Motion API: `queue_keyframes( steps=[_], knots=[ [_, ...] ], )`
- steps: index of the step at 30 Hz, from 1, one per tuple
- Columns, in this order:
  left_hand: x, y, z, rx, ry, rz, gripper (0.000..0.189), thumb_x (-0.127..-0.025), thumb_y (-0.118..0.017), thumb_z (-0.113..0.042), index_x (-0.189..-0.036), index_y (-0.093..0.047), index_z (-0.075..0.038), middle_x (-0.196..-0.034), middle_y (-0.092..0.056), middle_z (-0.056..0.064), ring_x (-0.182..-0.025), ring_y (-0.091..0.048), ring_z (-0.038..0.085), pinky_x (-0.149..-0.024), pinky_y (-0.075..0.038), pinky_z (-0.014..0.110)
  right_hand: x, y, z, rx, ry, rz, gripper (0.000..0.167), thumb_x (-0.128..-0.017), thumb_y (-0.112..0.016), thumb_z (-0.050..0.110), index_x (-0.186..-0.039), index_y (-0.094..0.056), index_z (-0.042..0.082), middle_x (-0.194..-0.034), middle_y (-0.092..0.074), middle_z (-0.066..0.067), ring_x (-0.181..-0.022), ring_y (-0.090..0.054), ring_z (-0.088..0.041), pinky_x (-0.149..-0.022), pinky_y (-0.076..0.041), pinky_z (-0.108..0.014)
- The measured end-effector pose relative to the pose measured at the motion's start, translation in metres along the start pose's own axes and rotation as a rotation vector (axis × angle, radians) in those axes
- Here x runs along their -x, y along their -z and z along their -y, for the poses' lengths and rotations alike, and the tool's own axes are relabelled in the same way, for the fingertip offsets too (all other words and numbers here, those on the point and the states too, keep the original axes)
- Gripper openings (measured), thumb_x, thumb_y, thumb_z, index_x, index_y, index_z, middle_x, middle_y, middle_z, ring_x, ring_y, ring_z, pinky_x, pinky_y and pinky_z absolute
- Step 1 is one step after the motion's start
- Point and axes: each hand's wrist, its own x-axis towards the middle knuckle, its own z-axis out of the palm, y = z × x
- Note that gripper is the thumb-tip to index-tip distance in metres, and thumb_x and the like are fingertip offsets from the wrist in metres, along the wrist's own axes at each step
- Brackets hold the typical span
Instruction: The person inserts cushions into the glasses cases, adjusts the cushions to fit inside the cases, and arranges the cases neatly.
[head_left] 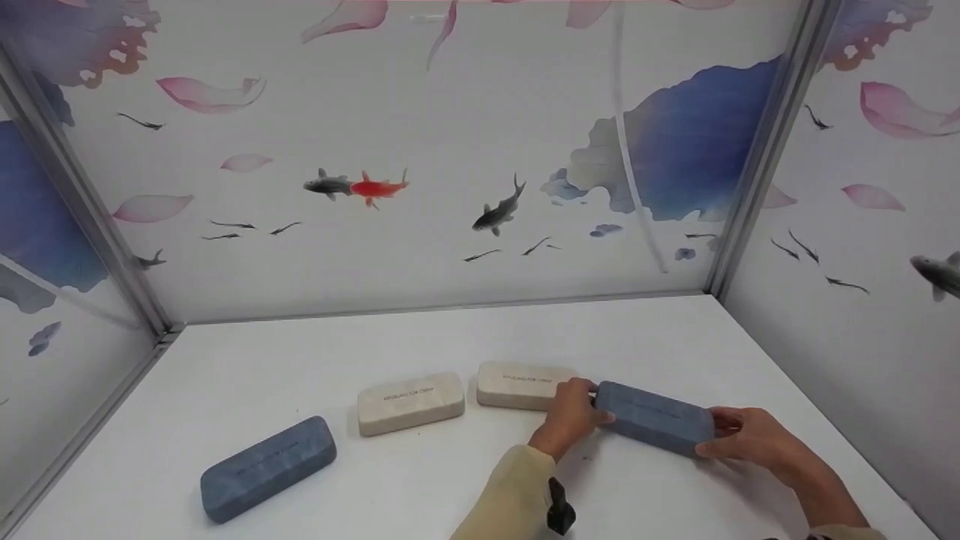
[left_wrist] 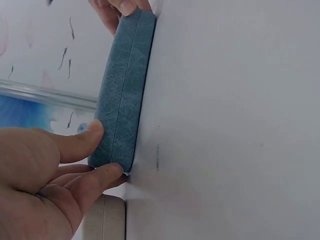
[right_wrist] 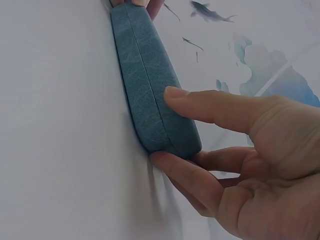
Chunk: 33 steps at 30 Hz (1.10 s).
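A blue glasses case lies at the right of the group in the head view, set at a slant. My left hand holds its left end, and my right hand holds the right end. In the left wrist view, the thumb and fingers of that hand pinch the end of the leathery case, across its seam. From the right wrist, the thumb lies on the case and the fingertips touch its end. Just left of the left hand sits a cream glasses case, partly hidden by that hand.
Another cream glasses case lies left of the first, with a narrow gap between them. Farther left, a second blue case rests at an angle. All are on a white table, bounded by printed panels at the back and sides.
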Motion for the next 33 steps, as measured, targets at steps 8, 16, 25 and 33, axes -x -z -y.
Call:
queue_keyframes(
  steps=[8,16,25,33],
  knots=[
    [0.006,-0.002,0.004,0.004,-0.044,-0.036,0.043,-0.084,-0.080,-0.008,-0.123,-0.067,0.000,-0.115,-0.071,0.010,-0.103,-0.067,0.015,-0.089,-0.056,0.030,0.002,-0.002,0.009,0.029,-0.019,0.011,0.098,-0.083,-0.083,0.036,-0.149,-0.031,-0.014,-0.147,-0.040,-0.039,-0.133,-0.045,-0.049,-0.104,-0.048,-0.052],
    [0.015,0.013,0.008,-0.037,-0.131,-0.035,0.034,-0.090,-0.074,-0.009,-0.122,-0.067,0.001,-0.115,-0.070,0.013,-0.104,-0.067,0.020,-0.084,-0.056,0.027,0.006,-0.007,0.027,0.083,0.018,-0.052,0.095,-0.092,-0.068,0.052,-0.149,-0.031,-0.014,-0.149,-0.033,-0.041,-0.137,-0.038,-0.055,-0.107,-0.042,-0.060],
    [0.026,0.053,0.027,-0.012,-0.177,-0.055,0.030,-0.097,-0.064,-0.011,-0.125,-0.064,0.001,-0.107,-0.074,0.011,-0.091,-0.070,0.013,-0.071,-0.056,0.023,0.016,-0.034,0.063,0.165,0.186,-0.184,0.071,-0.098,-0.063,0.040,-0.146,-0.042,-0.007,-0.149,-0.036,-0.039,-0.140,-0.031,-0.058,-0.108,-0.035,-0.068],
    [0.031,0.095,0.041,-0.143,-0.225,-0.164,0.033,-0.102,-0.057,-0.017,-0.130,-0.060,0.001,-0.111,-0.073,0.015,-0.098,-0.070,0.022,-0.079,-0.058,0.032,0.009,-0.065,0.084,0.183,0.466,-0.327,0.061,-0.093,-0.073,0.027,-0.141,-0.052,-0.003,-0.146,-0.048,-0.028,-0.136,-0.044,-0.049,-0.106,-0.041,-0.063]
  ],
)
